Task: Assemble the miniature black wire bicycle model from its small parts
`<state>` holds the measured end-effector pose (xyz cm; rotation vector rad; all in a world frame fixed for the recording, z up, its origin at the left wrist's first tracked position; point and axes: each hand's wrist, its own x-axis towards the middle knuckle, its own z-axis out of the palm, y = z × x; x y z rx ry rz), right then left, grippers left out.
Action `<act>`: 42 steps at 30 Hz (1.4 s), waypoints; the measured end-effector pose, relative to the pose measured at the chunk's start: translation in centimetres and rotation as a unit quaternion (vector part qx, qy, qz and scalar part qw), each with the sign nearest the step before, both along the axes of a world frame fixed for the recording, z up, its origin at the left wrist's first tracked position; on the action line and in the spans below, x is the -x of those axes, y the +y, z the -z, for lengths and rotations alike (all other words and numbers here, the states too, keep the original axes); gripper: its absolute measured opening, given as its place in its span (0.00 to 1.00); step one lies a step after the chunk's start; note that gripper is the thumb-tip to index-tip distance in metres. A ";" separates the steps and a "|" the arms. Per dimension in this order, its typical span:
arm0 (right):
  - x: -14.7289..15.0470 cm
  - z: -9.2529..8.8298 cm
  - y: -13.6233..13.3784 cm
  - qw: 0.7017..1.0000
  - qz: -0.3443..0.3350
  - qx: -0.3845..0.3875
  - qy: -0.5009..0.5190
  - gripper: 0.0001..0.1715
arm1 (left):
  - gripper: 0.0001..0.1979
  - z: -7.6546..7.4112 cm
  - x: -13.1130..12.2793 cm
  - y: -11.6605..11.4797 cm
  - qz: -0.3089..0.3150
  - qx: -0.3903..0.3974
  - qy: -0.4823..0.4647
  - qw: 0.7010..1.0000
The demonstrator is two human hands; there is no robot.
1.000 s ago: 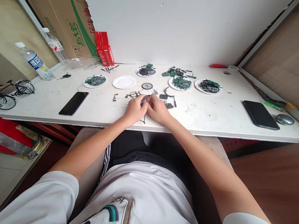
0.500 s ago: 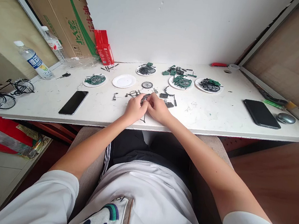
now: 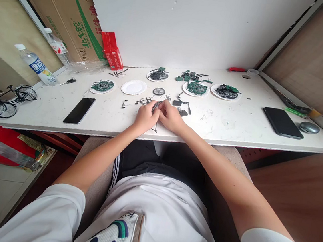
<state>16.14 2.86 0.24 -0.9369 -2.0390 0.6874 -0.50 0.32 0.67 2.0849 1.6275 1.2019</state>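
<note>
Left hand (image 3: 147, 115) and right hand (image 3: 170, 116) meet over the desk's (image 3: 215, 129) front edge, about mid-length. Both have thumb and fingertips pinched on a dark wheel (image 3: 157, 105), mostly covered; can't tell exactly which finger bears where. Wheel sits between the fingertips, just above the desk. Handling, my guess: very light, stiff rim, thin spokes that could bend; take it by rim or hub, don't squeeze the spokes. Small and smooth, so may slip.

Thin dark part (image 3: 156, 129) lies below the hands near the front edge, easy to knock with a wrist. Phone (image 3: 79, 111) flat toward the left of the front edge; model bike (image 3: 13, 99) upright at the front left corner. Black case (image 3: 282, 123) and mouse (image 3: 309, 127) near the right edge, well apart from the work.

Just past the fingers: bike frame (image 3: 144, 101), partly behind the left hand; small flat piece (image 3: 183, 113) close by the right hand; curved strip (image 3: 184, 100) behind it. These crowd the hands most. Loose wheel (image 3: 159, 91) beyond, flat.

Farther: white plate (image 3: 134, 87) left of centre; keys (image 3: 69, 81) and bottle (image 3: 38, 65) along the left edge. Green blocks (image 3: 187, 76) heaped toward the back edge, red box (image 3: 113, 51) standing at the back left. None of these far things blocks the hands.
</note>
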 end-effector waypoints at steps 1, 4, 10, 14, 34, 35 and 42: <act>0.0 0.0 0.0 1.000 0.000 0.001 -0.002 0.08 | 0.12 0.0 0.0 0.0 -0.001 -0.002 0.001 1.000; 0.0 0.0 0.0 1.000 0.001 0.001 -0.004 0.08 | 0.13 0.1 0.0 0.0 0.000 -0.007 0.002 1.000; 0.0 0.0 0.0 1.000 0.004 0.003 -0.004 0.08 | 0.14 0.1 0.0 0.0 0.000 -0.004 -0.004 1.000; 0.0 0.1 0.0 1.000 0.003 0.002 -0.004 0.09 | 0.15 0.0 0.0 0.0 -0.001 0.002 0.002 1.000; 0.1 0.1 0.0 1.000 0.003 -0.001 0.000 0.09 | 0.11 0.0 0.1 0.0 0.006 -0.012 0.000 1.000; 0.1 0.1 0.1 1.000 0.003 0.001 -0.001 0.09 | 0.11 0.0 0.1 0.0 0.007 -0.013 -0.001 1.000; 0.1 0.1 0.1 1.000 0.005 -0.003 -0.002 0.09 | 0.10 0.0 0.1 0.0 0.007 -0.013 0.004 1.000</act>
